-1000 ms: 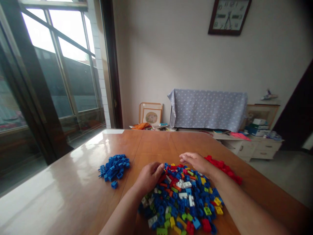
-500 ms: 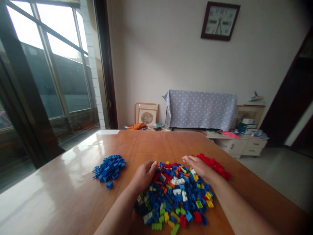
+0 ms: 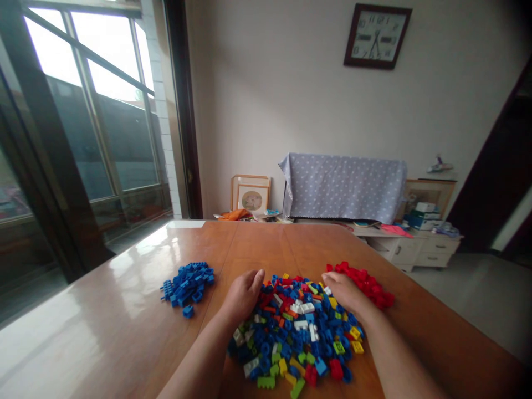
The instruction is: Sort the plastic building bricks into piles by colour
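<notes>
A broad pile of mixed building bricks (image 3: 299, 327), blue, red, white, green, yellow and orange, lies on the table in front of me. Against its left far edge rests my left hand (image 3: 244, 295), thumb up, with nothing visible in it; its other fingers are partly hidden. On the opposite side my right hand (image 3: 343, 289) curves loosely along the pile's right far edge, holding nothing that I can see. A heap of red bricks (image 3: 368, 285) sits just beyond and right of that hand. Off to the left is a heap of blue bricks (image 3: 191, 281).
The brown wooden table (image 3: 249, 244) reflects window light on its left. One blue brick (image 3: 188, 311) lies slightly apart from the blue heap. Behind the table stand a low white cabinet (image 3: 430, 252) and something under a dotted grey cloth (image 3: 343, 185). A clock (image 3: 377, 36) hangs above.
My right hand has drawn back slightly to the right, its fingers less stretched over the pile. My left hand has shifted a little left. The view has turned slightly.
</notes>
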Motion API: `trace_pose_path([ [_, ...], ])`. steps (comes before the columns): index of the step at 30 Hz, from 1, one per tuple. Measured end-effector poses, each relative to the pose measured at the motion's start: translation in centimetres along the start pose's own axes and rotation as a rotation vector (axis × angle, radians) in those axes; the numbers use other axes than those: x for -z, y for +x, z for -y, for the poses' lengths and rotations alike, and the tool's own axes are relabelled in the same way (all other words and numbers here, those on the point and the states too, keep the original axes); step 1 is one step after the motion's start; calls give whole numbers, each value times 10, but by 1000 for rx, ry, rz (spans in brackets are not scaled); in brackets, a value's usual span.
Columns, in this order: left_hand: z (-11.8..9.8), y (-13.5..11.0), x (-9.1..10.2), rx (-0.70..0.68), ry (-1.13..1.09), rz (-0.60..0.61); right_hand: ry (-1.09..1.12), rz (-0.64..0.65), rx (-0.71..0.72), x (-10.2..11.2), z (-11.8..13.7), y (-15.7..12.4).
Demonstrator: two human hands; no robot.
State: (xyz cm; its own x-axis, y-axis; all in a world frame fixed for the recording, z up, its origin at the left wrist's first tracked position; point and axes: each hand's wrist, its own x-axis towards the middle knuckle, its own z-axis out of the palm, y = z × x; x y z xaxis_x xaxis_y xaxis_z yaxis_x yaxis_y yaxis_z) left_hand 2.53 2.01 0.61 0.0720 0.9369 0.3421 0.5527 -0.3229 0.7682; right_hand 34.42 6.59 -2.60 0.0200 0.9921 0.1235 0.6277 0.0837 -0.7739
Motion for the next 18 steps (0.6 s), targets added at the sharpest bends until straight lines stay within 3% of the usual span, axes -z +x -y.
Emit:
trace_pose_path([
  [10,-5,-2,-2,-10,34,77,167,13,31,-3,7,-11],
  [18,-14,-9,-2,-88,78,105,160,48,112,-16,9,-11],
])
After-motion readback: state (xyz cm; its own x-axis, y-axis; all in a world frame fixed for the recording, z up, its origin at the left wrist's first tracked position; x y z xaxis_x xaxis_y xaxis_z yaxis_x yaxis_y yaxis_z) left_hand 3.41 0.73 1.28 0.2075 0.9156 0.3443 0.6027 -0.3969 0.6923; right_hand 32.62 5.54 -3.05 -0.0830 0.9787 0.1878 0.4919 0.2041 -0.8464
